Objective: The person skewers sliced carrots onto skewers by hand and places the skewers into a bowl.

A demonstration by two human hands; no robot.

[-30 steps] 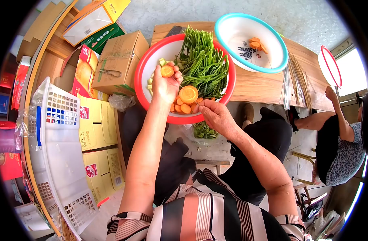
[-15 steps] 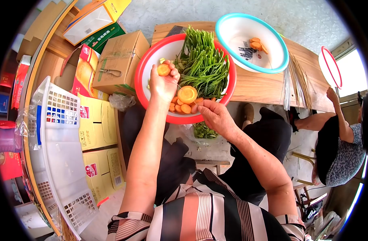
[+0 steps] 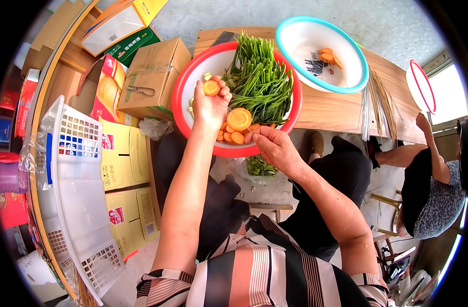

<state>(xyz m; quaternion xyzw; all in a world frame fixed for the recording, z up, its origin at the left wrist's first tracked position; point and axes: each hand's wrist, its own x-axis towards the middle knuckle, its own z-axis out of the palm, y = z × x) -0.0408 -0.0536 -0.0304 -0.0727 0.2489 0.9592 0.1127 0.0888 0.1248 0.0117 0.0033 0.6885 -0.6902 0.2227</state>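
Skewer was above the near part of the red basin, between the two hands; long axis ran diagonally, upper left to lower right in the view, upper-left end aimed at the left hand. Exact tip too fine to make out. Large slice of carrot sat on it between the hands, broad face up toward the camera. Right hand had the skewer pinched between thumb and fingers, just below that slice. Left hand was palm up, fingers curled, gripping a smaller slice, also broad face up; couldn't tell if it was touching the skewer too. Red basin held greens over its far and right part, stems toward the far rim, leaves toward the near right; loose carrot slices at the near side, a few pale green chunks at the left, partly hidden by the left hand. Blue basin stood just beside it, up and right, with a small cluster of carrot pieces inside. Both were on the table. Bundle of sticks lay across its near edge, right of the blue basin. Bag of chopped greens was below the red basin.
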